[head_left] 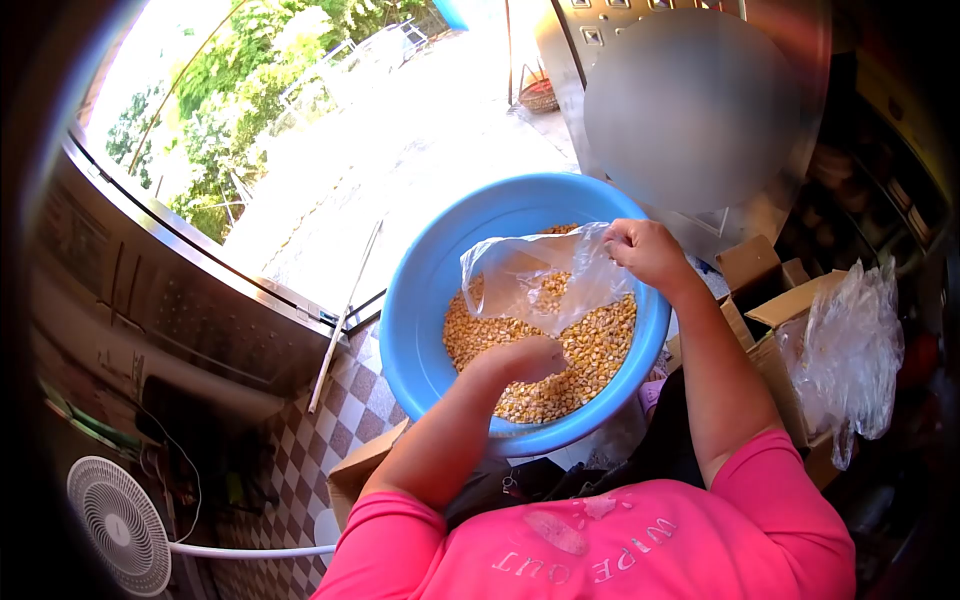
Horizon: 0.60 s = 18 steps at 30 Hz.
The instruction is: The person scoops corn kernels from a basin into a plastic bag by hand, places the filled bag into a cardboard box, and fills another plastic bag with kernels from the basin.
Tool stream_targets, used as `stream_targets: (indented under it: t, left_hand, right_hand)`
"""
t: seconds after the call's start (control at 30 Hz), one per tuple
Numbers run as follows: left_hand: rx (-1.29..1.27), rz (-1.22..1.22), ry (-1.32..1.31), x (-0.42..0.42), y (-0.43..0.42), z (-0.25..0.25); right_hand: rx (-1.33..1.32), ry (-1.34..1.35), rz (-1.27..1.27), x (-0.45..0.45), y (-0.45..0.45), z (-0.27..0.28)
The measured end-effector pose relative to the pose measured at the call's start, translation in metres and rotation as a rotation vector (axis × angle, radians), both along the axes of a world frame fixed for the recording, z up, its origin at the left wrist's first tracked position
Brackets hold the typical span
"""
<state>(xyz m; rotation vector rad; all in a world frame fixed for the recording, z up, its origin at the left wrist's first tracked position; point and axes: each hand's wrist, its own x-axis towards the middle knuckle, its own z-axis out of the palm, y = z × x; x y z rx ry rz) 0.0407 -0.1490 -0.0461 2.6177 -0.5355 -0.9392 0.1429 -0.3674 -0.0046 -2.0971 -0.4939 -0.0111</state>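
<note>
A wide blue plastic tub point(408, 330) holds a heap of yellow corn kernels point(600, 345). Pinched at its rim, a clear plastic bag point(515, 265) hangs from my right hand point(645, 252), which is closed on it at the tub's far right side. The bag's mouth gapes and its lower part rests on the corn; kernels show in or through the film. My left hand point(530, 360) is low over the corn at the near side of the tub, back of the hand up. Its fingers point down toward the kernels and are mostly hidden.
Open cardboard boxes point(790, 300) and a bunch of clear plastic bags point(850, 350) are on the right. A white fan point(120, 525) stands at lower left. A thin pole point(340, 330) leans by the doorway over checkered floor tiles point(345, 390). Beyond the doorway sits a basket point(540, 96).
</note>
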Motion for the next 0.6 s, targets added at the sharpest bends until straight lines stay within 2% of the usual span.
stream_targets:
  t: [0.03,0.1,0.13,0.17,0.23,0.27,0.4,0.47,0.6]
  left_hand:
    - [0.001,-0.002,-0.001,0.001,0.003,0.006]
    - [-0.3,0.484,0.242,-0.004,0.001,0.035]
    - [-0.438,0.538,0.293,-0.005,0.005,0.043]
    - [-0.438,0.539,0.292,-0.004,0.008,0.044]
    - [-0.811,0.839,0.45,0.002,0.016,0.041]
    - [-0.965,0.85,0.491,0.005,0.021,0.039]
    - [-1.141,1.032,0.36,0.016,0.018,0.025]
    - [-1.45,1.053,0.37,0.02,0.017,0.018]
    - [-1.562,0.979,0.295,0.02,0.018,0.017]
  right_hand:
    - [0.01,-0.033,-0.004,0.002,0.0,-0.004]
    - [0.022,-0.067,-0.007,0.003,0.0,-0.006]
    - [0.02,-0.054,-0.003,0.003,0.0,-0.006]
    - [0.018,-0.042,0.001,0.003,0.0,-0.006]
    - [0.014,-0.046,0.001,0.005,0.001,-0.008]
    - [0.01,-0.049,-0.002,0.005,0.001,-0.009]
    - [-0.015,-0.061,-0.021,0.003,0.0,-0.006]
    - [-0.028,-0.074,-0.022,0.004,0.0,-0.007]
    - [-0.045,-0.014,-0.02,0.002,0.001,-0.003]
